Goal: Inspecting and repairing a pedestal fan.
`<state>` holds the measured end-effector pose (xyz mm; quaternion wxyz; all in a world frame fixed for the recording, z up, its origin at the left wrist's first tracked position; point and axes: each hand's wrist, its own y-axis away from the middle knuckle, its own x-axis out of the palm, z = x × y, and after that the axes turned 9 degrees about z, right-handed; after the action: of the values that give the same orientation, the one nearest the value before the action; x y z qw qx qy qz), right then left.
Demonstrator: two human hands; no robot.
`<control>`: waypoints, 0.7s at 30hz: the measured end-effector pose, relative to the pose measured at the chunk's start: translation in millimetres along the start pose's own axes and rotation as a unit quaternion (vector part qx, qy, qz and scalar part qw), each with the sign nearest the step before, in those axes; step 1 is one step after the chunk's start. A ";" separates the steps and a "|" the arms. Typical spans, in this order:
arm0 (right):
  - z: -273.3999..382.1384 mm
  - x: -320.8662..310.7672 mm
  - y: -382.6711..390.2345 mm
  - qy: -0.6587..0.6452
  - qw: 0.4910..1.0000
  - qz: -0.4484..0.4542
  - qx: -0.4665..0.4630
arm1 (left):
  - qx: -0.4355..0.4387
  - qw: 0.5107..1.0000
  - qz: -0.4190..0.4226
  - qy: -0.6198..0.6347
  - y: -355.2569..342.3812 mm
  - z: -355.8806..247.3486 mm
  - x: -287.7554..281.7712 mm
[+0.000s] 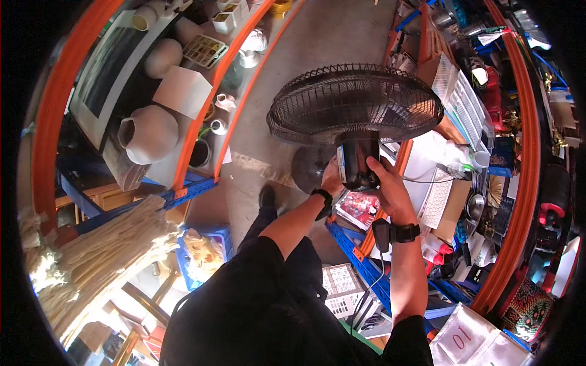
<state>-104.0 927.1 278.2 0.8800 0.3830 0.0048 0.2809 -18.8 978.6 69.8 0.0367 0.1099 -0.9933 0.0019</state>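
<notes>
A black electric fan with a round wire cage is held up in front of me over the aisle. My left hand grips the left side of its motor housing, fingers partly hidden behind it. On the right side, my right hand has its thumb pressed against the housing. A dark round shape, perhaps the fan's base, shows below the cage. A black plug adapter hangs beside my right wrist, its cord trailing down. Both wrists wear dark bands.
Orange-and-blue shelving flanks the aisle. The left shelf carries a white vase and other pale pottery. A white keyboard, magazines and mixed goods crowd the right. A blue crate sits low left, beside bundled cream-coloured strands.
</notes>
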 end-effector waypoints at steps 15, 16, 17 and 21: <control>4.3 20.7 1.5 0.219 0.955 -0.032 -0.198 | -0.037 0.995 0.019 -0.090 -3.7 37.8 -6.1; 6.9 25.7 3.1 0.239 0.949 -0.038 -0.200 | -0.050 0.984 0.033 -0.165 -2.5 39.9 -10.0; 9.4 29.6 4.1 0.260 0.943 -0.044 -0.202 | -0.049 0.984 0.031 -0.167 -2.8 41.6 -12.2; 14.5 29.6 7.4 0.331 0.927 -0.051 -0.172 | -0.054 0.982 0.004 -0.181 -3.7 34.2 -16.7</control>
<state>-79.5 936.2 299.5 0.8939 0.1108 0.2668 0.3427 -4.2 978.2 34.4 -0.1378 0.1019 -0.9826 -0.0716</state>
